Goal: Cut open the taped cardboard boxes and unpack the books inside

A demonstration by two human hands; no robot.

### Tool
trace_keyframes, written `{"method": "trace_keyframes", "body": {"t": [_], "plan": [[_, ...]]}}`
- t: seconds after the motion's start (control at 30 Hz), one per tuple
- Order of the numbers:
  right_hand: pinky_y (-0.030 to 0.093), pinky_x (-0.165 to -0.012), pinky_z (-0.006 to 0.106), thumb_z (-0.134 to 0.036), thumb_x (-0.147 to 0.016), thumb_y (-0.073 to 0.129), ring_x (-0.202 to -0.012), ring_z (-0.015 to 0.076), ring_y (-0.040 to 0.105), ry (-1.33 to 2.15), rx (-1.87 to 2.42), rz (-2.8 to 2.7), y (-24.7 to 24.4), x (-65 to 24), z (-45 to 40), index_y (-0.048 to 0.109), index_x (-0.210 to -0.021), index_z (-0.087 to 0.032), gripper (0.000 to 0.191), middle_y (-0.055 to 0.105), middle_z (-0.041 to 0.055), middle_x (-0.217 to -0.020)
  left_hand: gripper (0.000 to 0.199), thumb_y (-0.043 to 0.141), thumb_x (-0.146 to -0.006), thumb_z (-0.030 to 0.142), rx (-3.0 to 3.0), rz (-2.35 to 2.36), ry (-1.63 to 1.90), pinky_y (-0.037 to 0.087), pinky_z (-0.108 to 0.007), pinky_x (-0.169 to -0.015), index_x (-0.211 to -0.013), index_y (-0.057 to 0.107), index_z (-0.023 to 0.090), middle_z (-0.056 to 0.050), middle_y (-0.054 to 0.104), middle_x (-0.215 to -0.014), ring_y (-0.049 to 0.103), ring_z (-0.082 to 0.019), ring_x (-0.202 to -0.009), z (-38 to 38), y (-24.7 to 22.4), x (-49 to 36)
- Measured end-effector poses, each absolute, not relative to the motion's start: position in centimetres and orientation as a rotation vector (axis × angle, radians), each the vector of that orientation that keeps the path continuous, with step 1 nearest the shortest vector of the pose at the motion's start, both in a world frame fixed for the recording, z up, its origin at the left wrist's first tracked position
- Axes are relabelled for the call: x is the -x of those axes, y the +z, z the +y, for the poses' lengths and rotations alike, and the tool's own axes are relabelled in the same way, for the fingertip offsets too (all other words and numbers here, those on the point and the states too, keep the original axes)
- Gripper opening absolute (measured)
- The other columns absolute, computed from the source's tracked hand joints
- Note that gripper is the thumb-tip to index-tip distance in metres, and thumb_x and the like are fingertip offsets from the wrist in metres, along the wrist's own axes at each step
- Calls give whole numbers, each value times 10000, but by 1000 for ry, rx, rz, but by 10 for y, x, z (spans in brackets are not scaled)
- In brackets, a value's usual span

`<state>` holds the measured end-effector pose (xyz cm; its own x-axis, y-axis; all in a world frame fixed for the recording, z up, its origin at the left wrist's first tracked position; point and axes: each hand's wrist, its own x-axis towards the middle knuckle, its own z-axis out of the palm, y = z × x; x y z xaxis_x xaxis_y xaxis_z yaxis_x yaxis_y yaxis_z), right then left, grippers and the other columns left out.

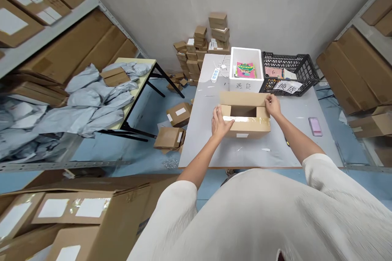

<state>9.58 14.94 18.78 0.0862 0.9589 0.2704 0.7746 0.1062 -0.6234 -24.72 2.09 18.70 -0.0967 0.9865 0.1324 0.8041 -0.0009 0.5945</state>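
Note:
A brown cardboard box [255, 127] sits on the grey table with its top partly open. Its back flap [243, 98] stands raised, and shiny clear tape runs along the front flap. My left hand [219, 123] grips the box's left end, fingers at the side and thumb over the front flap. At the right end, my right hand [273, 106] pinches the box near the corner of the back flap. The dark opening shows between the flaps; what lies inside I cannot make out. A white label [242, 135] is on the front face.
Behind the box stand a white foam bin [246, 85] with a colourful book [246, 70] and a black crate [306, 75]. A power strip [215, 75] lies back left, a phone-like pink object [315, 126] right. Boxes and grey parcels [88, 98] fill the left.

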Motion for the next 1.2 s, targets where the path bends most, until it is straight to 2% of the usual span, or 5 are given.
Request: {"method": "trace_keyframes", "body": {"t": [0.23,0.5,0.93,1.07,1.2], "plan": [[561,-1082,535,-370,-1036,462,-1230,360,626,326,1741,-1940,192,-103,119,691,-1453,-197,506,622,196,-1476,1047,796,-922,468,-1868,1950,769,450,-574,-1233,-1766,230,216,-244,377,-1734,502,-418,-1535,24,185,249],[513,-1133,589,-398,-1091,398,-1318,411,597,286,1940,-2296,223,-98,129,757,-1389,-217,501,575,152,-1625,903,716,-968,437,-1932,1908,828,378,-571,-1246,-1742,323,190,-243,551,-1548,556,-390,-1446,23,192,251],[482,-1162,623,-494,-1083,422,-1462,442,527,321,1974,-2424,233,-105,121,652,-1537,-225,576,423,133,-1780,412,501,-1062,256,-2023,1735,1115,491,-440,-1023,-1449,636,217,-89,719,-1124,676,-211,-828,-41,211,280],[457,-1169,627,-571,-1080,434,-1464,466,506,314,2034,-2430,236,-95,118,606,-1565,-189,642,379,175,-1797,334,512,-1052,256,-2149,1585,958,520,-422,-993,-1326,703,234,-104,735,-1191,698,-217,-886,-63,206,290],[425,-1182,628,-651,-1049,469,-1465,473,483,306,2084,-2412,237,-85,113,536,-1608,-168,742,337,201,-1811,395,559,-1029,281,-2263,1489,753,494,-471,-1099,-1394,701,234,-142,698,-1345,659,-298,-1246,-62,211,298]]}}
